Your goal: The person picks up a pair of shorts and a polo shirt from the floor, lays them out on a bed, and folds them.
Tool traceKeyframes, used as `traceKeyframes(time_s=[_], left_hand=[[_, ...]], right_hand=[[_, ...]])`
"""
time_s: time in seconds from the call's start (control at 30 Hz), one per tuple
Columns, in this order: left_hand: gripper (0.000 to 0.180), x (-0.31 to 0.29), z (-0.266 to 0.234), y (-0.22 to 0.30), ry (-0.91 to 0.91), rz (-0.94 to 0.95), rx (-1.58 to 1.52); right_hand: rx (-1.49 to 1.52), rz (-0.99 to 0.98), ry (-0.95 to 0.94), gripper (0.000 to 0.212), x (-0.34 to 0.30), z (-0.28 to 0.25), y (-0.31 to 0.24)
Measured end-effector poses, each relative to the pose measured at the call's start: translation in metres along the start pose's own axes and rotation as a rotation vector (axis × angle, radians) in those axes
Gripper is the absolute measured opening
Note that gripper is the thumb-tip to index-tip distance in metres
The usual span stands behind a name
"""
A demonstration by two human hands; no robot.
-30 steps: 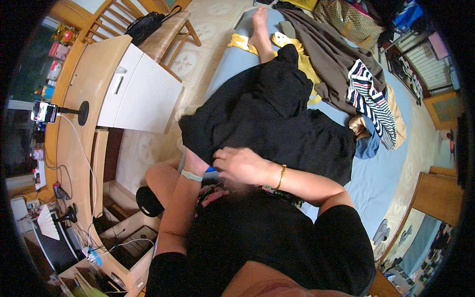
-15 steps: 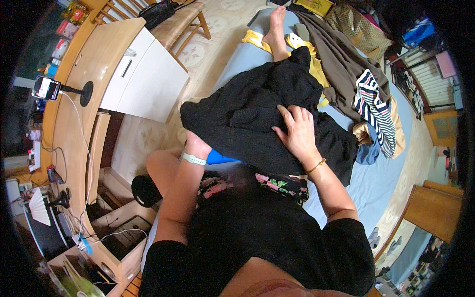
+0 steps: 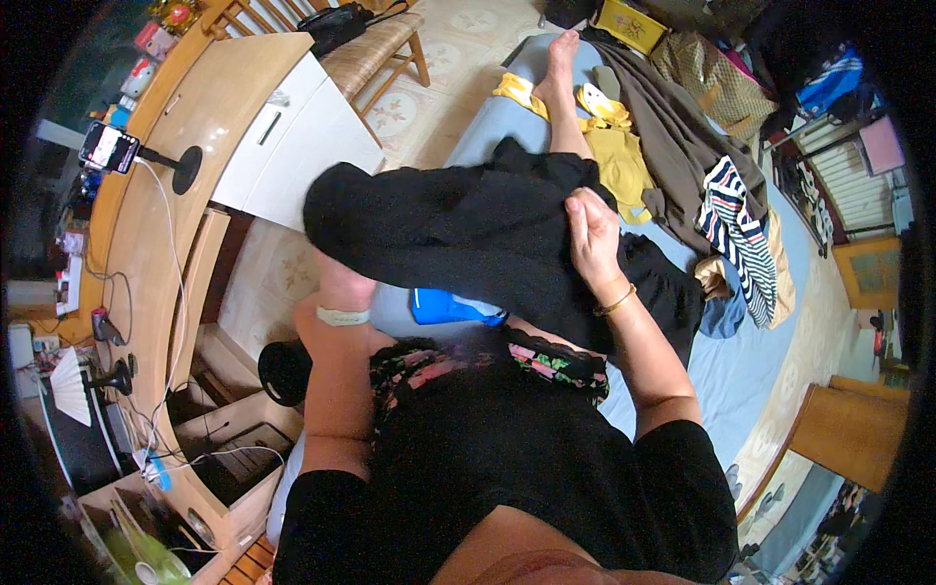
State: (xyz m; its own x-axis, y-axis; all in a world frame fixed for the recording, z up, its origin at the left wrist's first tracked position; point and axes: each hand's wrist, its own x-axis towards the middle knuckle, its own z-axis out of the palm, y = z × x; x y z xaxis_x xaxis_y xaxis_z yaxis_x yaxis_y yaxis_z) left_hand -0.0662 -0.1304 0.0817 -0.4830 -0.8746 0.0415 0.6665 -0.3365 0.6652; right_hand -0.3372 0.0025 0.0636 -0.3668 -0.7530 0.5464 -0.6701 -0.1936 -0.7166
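Note:
A black garment stretches across my lap, its kind not clear from its folds. My right hand, with a gold bangle at the wrist, is closed on the cloth near its right part. At the other end, the fingers of my left hand go under or into the fabric and are hidden; only its back and a pale wristband show. Below the garment lies a blue item between my legs. Further right, more black cloth rests on the light blue bed sheet.
Beyond my foot lie a yellow garment and a brown one. A striped garment is at the right. On the left are a wooden desk with a phone on a stand, and a white cabinet.
My left hand has moved left and drawn that end of the black garment out, lifting it off the blue item. My right hand has closed from spread fingers onto the cloth.

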Motion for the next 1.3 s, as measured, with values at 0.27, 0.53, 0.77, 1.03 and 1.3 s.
traceKeyframes(time_s=[0.27,0.53,0.77,1.03,1.3], left_hand=[[0.036,-0.008,0.012,0.09,0.117,0.496,0.274],[0.051,-0.02,0.026,0.139,0.236,0.578,0.36],[0.066,-0.054,0.034,0.002,-0.056,0.408,1.34],[0.045,-0.048,-0.042,0.037,0.514,0.205,0.315],[0.043,-0.144,-0.03,0.177,0.831,0.664,0.289]], right_hand=[[0.157,-0.055,-0.002,0.029,0.088,-0.003,-0.08],[1.006,0.165,-0.079,0.02,0.18,0.034,-0.123],[0.88,0.019,-0.432,0.012,0.127,0.123,-0.204],[0.716,-0.111,-0.914,0.019,0.094,0.12,-0.166],[-0.223,0.183,-1.136,0.079,0.03,0.077,0.05]])
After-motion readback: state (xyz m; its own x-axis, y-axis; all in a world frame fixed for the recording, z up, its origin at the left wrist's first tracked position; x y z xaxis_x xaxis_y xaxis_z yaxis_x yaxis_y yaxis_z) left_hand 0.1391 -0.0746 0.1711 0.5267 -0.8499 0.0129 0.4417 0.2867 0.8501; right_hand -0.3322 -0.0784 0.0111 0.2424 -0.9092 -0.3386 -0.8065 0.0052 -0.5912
